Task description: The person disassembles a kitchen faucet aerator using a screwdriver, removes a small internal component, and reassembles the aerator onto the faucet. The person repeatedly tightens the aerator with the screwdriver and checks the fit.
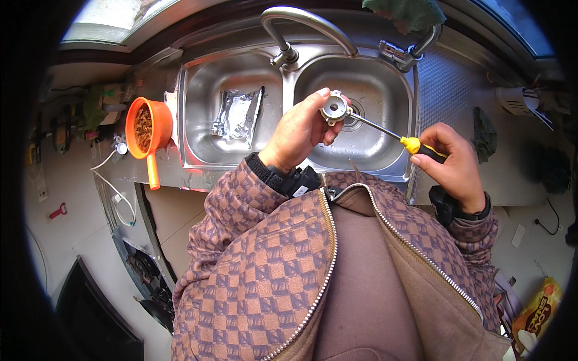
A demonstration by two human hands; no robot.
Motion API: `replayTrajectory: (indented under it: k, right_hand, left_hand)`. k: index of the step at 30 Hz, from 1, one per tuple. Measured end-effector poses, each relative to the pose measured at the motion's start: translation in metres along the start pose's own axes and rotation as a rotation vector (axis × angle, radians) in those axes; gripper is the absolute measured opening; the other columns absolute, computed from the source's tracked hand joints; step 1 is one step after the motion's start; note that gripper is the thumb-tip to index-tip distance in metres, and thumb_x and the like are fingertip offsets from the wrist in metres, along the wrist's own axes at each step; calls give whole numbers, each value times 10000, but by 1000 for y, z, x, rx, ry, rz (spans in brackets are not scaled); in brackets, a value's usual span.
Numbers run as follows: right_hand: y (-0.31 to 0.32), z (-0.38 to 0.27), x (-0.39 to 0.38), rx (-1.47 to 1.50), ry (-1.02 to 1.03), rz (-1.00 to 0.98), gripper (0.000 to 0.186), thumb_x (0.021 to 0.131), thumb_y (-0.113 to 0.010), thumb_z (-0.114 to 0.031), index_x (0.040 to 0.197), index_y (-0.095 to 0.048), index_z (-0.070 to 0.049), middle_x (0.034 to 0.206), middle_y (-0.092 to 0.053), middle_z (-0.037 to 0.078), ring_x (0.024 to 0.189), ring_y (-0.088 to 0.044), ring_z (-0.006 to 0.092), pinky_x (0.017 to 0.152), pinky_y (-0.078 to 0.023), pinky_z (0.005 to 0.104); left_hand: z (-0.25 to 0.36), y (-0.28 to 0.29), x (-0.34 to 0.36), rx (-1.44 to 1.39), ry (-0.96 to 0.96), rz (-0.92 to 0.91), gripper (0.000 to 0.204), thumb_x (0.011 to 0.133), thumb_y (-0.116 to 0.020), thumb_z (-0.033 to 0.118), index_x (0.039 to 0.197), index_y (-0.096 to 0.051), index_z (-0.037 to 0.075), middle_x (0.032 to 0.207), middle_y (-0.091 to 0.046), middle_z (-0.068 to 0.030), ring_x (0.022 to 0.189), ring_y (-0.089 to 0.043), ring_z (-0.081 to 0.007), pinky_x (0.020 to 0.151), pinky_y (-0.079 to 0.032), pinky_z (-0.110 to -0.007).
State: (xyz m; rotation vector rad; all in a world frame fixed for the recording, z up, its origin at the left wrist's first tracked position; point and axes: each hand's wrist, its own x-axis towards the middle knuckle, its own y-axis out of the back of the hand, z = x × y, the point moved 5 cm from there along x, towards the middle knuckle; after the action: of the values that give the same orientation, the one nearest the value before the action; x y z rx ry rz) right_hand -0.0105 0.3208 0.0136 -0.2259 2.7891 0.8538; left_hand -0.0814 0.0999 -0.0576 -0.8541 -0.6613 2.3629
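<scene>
Over the right basin, my left hand [299,129] grips a small round metal housing [335,109] with a hole in its middle and small lugs on its rim. My right hand [453,157] is closed round the yellow and black handle of a screwdriver [388,132]. The screwdriver's shaft runs up and left, and its tip reaches the right edge of the housing. Whether the tip sits in a screw is too small to tell. My fingers hide the underside of the housing.
A steel double sink [291,162] spans the counter, with a curved tap [313,18] behind it. A silver packet [239,114] lies in the left basin. An orange handled pot [158,128] with brown contents stands left. A second tap [404,57] and green cloth [484,133] are right.
</scene>
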Motion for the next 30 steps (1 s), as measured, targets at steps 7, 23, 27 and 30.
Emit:
replayTrajectory:
  k: [7, 23, 27, 30]
  right_hand:
    - [-2, 2, 5, 2, -44, -69, 286, 744, -703, -109, 982, -604, 17, 852, -603, 105, 671, -538, 157, 605, -425, 260]
    - [7, 9, 8, 114, -116, 46, 265, 769, -700, -106, 988, -616, 16, 830, -605, 45, 740, -540, 98, 667, -431, 216]
    - [7, 14, 7, 271, -187, -14, 248, 825, -642, -114, 1033, -619, 18, 821, -608, 17, 723, -537, 76, 650, -429, 199]
    - [5, 13, 6, 334, -233, -117, 249, 843, -613, -113, 1059, -621, 10, 804, -601, 1, 692, -527, 55, 611, -422, 184]
  left_hand:
    - [-1, 0, 7, -48, 7, -19, 381, 940, -420, 384, 1020, -581, 48, 755, -558, -45, 604, -462, -104, 563, -382, -227]
    - [-1, 7, 25, -97, 48, -25, 388, 936, -431, 419, 960, -579, 61, 748, -577, -46, 561, -476, -101, 501, -374, -211]
    - [-2, 12, 26, -68, 110, -25, 557, 941, -353, 493, 936, -592, -10, 539, -460, -18, 457, -373, -96, 456, -293, -222]
    - [0, 12, 27, -86, 113, -103, 562, 935, -353, 496, 877, -583, -14, 500, -422, -9, 411, -323, -83, 415, -243, -216]
